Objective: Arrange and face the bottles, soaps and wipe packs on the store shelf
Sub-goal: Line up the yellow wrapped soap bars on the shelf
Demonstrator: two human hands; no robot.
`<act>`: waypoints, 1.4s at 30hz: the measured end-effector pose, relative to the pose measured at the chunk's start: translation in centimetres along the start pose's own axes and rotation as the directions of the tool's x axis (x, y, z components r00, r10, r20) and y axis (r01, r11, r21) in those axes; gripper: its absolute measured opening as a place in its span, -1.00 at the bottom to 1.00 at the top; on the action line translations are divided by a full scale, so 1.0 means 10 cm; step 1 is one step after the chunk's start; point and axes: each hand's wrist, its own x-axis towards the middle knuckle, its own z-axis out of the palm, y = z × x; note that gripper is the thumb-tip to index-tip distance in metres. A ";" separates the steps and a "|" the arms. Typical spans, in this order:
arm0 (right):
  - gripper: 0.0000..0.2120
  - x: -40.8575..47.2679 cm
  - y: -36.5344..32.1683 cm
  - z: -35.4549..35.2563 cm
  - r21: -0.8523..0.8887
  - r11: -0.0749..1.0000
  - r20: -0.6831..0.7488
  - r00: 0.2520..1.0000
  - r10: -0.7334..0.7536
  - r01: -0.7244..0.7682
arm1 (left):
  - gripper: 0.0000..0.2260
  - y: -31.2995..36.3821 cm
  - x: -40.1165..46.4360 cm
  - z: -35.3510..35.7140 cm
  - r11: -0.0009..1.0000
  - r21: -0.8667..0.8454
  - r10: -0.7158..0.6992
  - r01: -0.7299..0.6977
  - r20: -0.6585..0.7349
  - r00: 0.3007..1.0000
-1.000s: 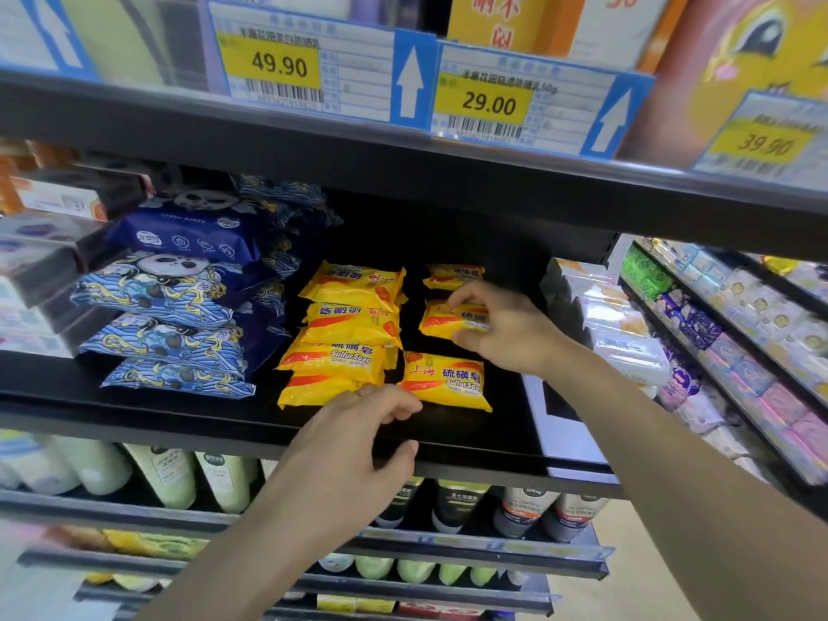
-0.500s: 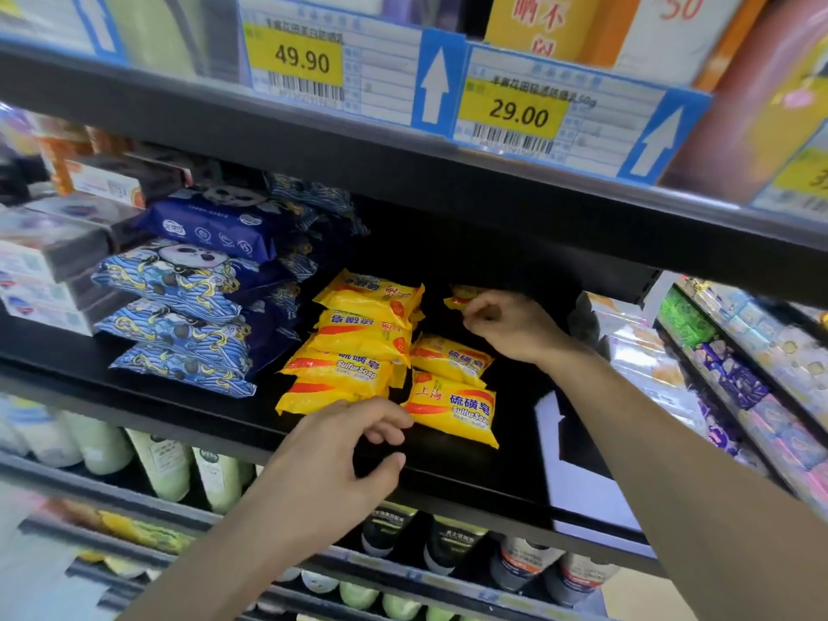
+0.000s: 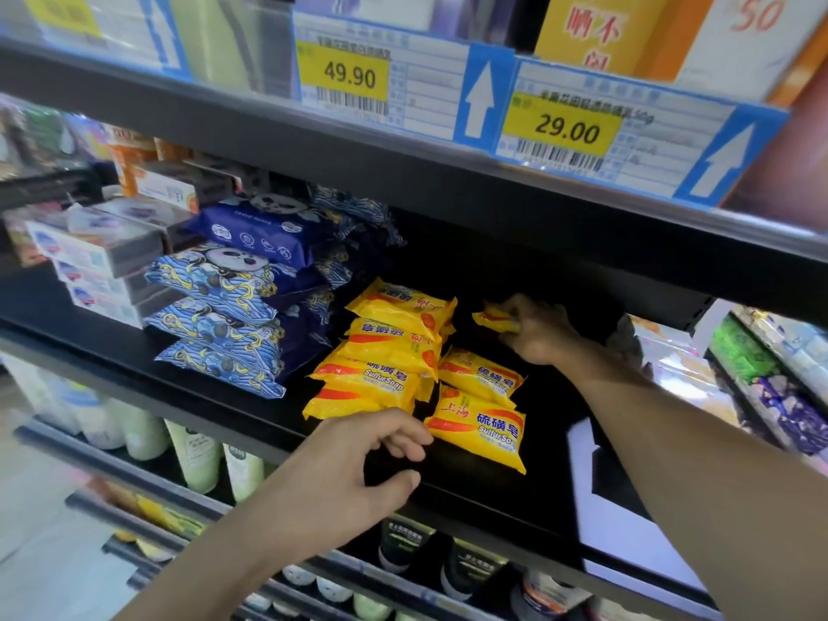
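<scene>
The right hand (image 3: 535,331) reaches deep into the shelf (image 3: 470,490) and pinches a yellow soap pack (image 3: 495,319) at the back — probably to draw it forward into the short row. Two more soaps (image 3: 479,403) lie flat between the hands, labels up, beside a taller soap stack (image 3: 385,351) just beyond the left hand (image 3: 358,463). That hand hovers at the shelf's front edge, fingers loosely curled and holding nothing — likely ready to square the front soap. Blue wipe packs (image 3: 224,316) sit further left.
</scene>
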 end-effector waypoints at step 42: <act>-0.51 -2.83 -0.64 0.29 0.647 0.725 -0.323 0.946 -0.020 0.236 | -0.87 0.32 -0.09 -0.24 0.805 -0.503 -0.237 0.314 0.212 0.948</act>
